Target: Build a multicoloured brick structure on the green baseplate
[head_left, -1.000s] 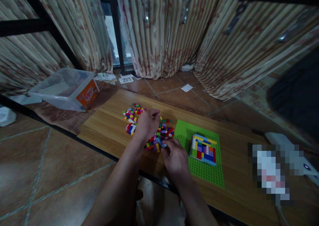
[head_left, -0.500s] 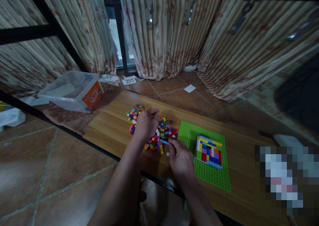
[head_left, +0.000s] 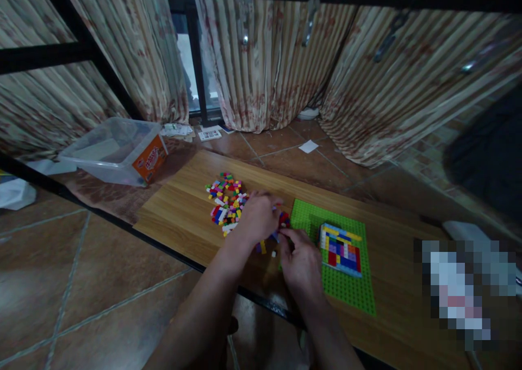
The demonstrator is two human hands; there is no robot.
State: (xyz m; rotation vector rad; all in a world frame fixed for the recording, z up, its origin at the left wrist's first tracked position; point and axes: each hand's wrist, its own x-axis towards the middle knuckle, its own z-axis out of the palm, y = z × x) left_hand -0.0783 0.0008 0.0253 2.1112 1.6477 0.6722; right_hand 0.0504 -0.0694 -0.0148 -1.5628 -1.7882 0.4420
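My right hand [head_left: 300, 256] pinches a light-blue brick [head_left: 275, 237] between thumb and forefinger, just left of the green baseplate [head_left: 332, 213]. Over the right part of a loose pile of small coloured bricks [head_left: 231, 201] is my left hand [head_left: 261, 213], its fingers curled down close to the right fingertips. What those left fingers hold, if anything, is hidden. A flat block built of multicoloured bricks [head_left: 341, 250] sits on the baseplate, right of my right hand. One small white brick [head_left: 273, 254] lies on the wooden board [head_left: 175, 207] below the pile.
A clear plastic box [head_left: 110, 152] with an orange label stands at the left beyond the board. Papers [head_left: 210, 134] and a white sheet [head_left: 309, 146] lie on the tiled floor. Striped curtains [head_left: 261, 65] hang behind. A black bar [head_left: 163, 246] runs along the board's near edge.
My left hand has moved right and nearer, from the middle of the pile to beside my right fingertips. My right hand keeps the light-blue brick in almost the same place.
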